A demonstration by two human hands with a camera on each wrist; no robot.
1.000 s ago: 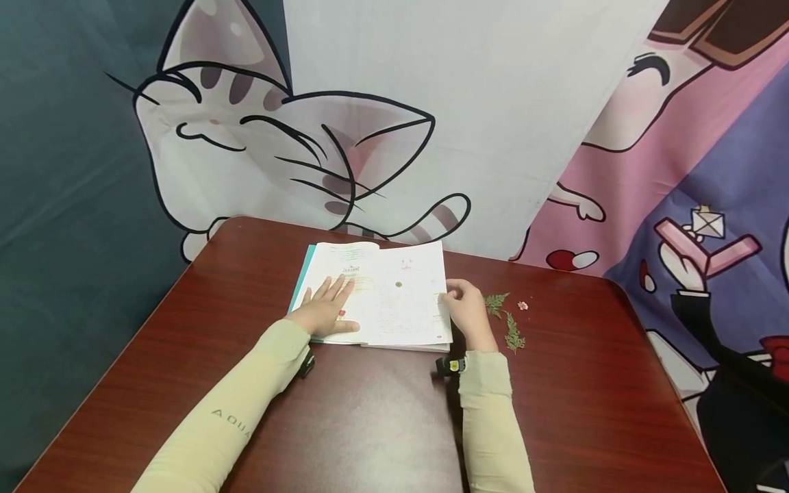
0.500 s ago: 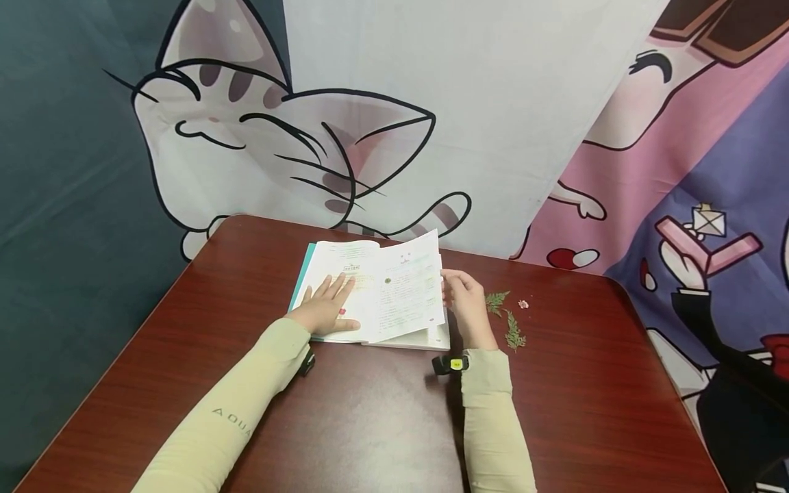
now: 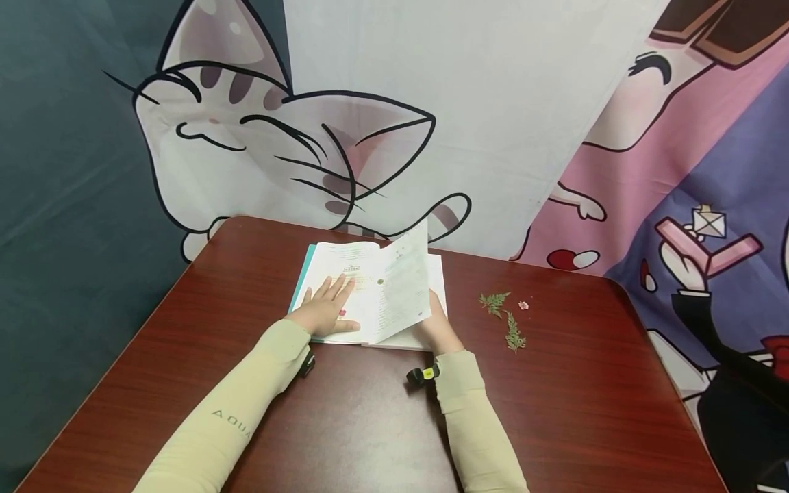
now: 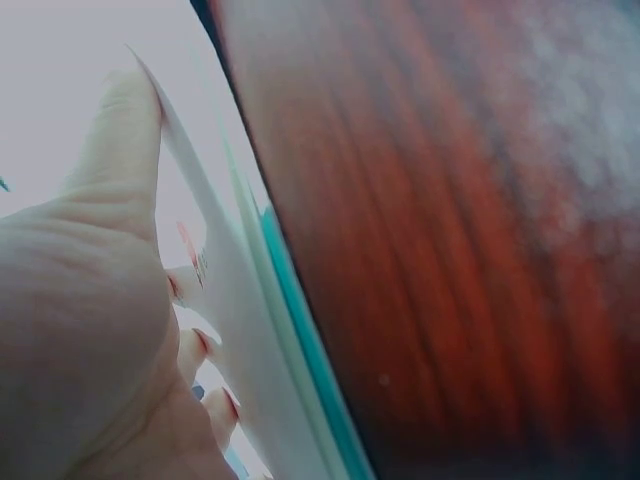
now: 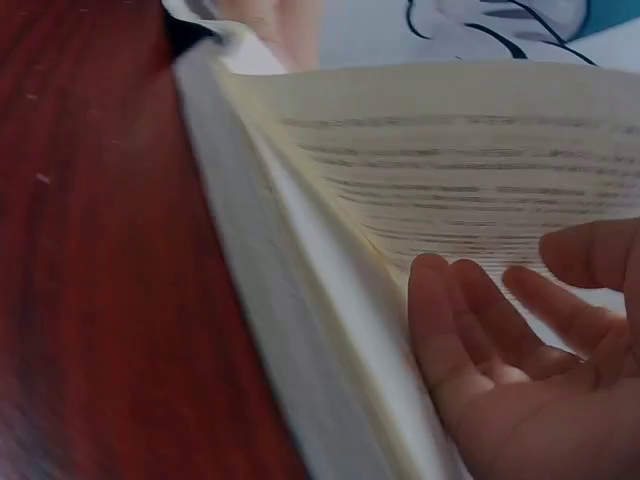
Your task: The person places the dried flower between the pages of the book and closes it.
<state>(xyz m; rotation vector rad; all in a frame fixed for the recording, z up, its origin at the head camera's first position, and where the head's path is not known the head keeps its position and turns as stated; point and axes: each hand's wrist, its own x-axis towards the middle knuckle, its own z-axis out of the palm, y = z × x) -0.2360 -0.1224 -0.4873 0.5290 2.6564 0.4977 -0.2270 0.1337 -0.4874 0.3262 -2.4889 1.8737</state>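
An open book (image 3: pixel 329 263) with a teal cover edge lies on the table. My left hand (image 3: pixel 322 315) rests flat on its left page, fingers spread and the thumb (image 4: pixel 120 140) stretched out along the page's near part. One right-hand page (image 3: pixel 403 291) stands lifted at a slant, its outer edge raised. Behind that page is my right hand (image 3: pixel 439 329), whose fingers the sheet mostly covers in the head view. The right wrist view shows the fingers (image 5: pixel 435 320) loosely bent beside the lifted page, with the thumb apart from them.
Right of the book, two green fern sprigs (image 3: pixel 514 332) and a small pink flower (image 3: pixel 523 305) lie on the dark red wooden table (image 3: pixel 585 383). A small greenish round piece (image 3: pixel 380 281) shows on the lifted page. A cartoon cloth (image 3: pixel 493 123) hangs behind the table.
The right-hand page has risen from flat and swung leftward. My right hand, first at the page's outer edge, has moved left behind it. My left hand has stayed in place.
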